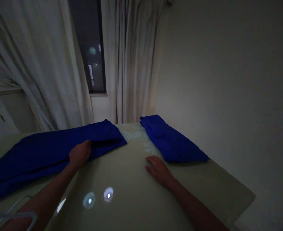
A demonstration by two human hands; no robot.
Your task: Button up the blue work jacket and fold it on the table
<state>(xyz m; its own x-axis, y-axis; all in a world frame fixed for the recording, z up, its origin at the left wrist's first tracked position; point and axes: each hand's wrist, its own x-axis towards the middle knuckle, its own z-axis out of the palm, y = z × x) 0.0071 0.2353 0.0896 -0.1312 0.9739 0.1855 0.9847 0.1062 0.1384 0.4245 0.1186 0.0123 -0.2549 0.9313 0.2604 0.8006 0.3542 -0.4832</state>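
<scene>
On the left of the table lies a long blue folded garment (52, 144), which looks like a pair of trousers, though the dim light hides its details. My left hand (80, 153) is closed on its near layer, lifting the edge a little so that a dark gap shows beneath the top layer. A second blue folded cloth (172, 141) rests at the far right, against the wall side. Just left of that cloth's near corner, my right hand (157, 168) hovers or rests over the tabletop with fingers apart and nothing in them.
The pale glossy table (127, 205) reflects round lights and has a rounded right corner. A plain wall (228, 96) runs along the right side. Light curtains (136, 64) hang around a dark window (93, 57) behind. A white cable (18, 205) crosses at lower left.
</scene>
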